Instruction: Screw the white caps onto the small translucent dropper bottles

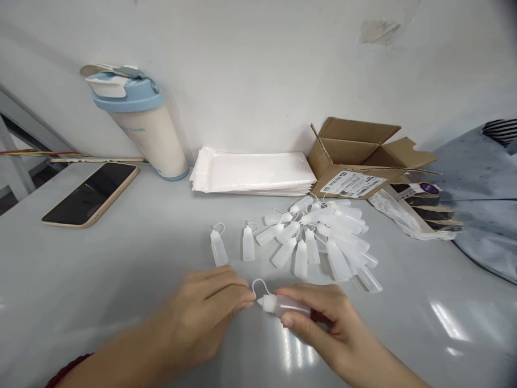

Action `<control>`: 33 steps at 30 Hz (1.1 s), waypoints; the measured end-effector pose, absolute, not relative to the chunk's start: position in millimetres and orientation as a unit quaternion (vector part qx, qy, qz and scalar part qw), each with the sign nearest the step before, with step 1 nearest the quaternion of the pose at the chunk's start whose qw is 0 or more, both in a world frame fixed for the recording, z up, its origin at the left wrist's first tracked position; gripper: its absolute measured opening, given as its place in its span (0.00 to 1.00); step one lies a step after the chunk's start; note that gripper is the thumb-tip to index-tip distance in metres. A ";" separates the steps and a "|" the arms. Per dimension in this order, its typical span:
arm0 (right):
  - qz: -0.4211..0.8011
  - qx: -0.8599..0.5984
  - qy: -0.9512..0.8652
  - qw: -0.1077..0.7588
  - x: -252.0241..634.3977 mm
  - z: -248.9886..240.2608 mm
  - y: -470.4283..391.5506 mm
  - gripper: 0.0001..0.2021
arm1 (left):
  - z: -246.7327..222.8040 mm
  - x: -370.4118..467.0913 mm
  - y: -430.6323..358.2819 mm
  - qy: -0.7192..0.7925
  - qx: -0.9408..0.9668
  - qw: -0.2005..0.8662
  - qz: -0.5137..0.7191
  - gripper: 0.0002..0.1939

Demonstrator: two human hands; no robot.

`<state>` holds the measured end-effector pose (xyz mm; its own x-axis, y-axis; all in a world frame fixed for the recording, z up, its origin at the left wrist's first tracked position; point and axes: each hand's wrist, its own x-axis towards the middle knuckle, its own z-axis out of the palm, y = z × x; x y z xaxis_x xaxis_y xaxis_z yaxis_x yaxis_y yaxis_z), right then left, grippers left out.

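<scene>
A small translucent squeeze bottle (288,305) with a white nozzle lies on its side between the thumb and fingers of my right hand (323,318). Its nozzle points left. From the neck a thin white cap strap (260,281) loops over to the fingertips of my left hand (216,302), which are pinched around its end; the cap itself is hidden there. Beyond my hands, two similar bottles with looped straps, a left one (218,248) and a right one (248,243), lie apart from each other. To their right is a loose pile of such bottles (323,231).
Against the wall stand a cream tumbler (149,134) with a blue lid, a stack of white packets (258,170) and an open cardboard box (355,156). A phone (91,194) lies at the left. Clothing of another person (476,178) shows at the right edge.
</scene>
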<state>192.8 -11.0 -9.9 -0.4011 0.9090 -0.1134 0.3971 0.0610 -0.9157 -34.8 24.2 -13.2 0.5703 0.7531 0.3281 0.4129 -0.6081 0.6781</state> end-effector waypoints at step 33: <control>0.513 -0.469 -0.663 0.277 189.0 -11.7 -12.4 0.10 | -3.9 -32.6 27.5 0.411 0.777 0.413 0.237 0.08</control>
